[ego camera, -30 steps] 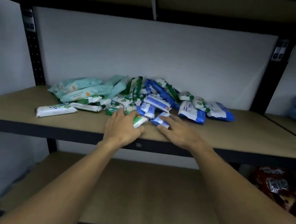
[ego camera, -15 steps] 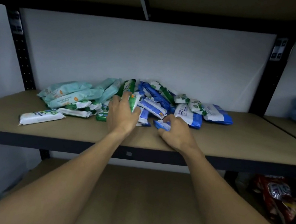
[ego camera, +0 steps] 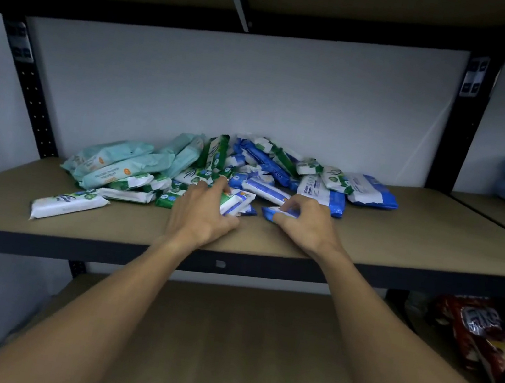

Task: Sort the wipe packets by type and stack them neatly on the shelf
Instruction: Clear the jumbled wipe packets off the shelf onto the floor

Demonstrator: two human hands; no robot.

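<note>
While both sit near shelf [ego camera: 407,249] edge, left hand [ego camera: 202,216] seemingly grips green packet [ego camera: 232,203], right hand [ego camera: 310,225] pinches blue packet [ego camera: 271,213]

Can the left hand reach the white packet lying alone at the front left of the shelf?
Probably yes. The white packet lies apart from the pile, with nothing between it and the left hand, but that hand now grips a green-and-white packet.
</note>
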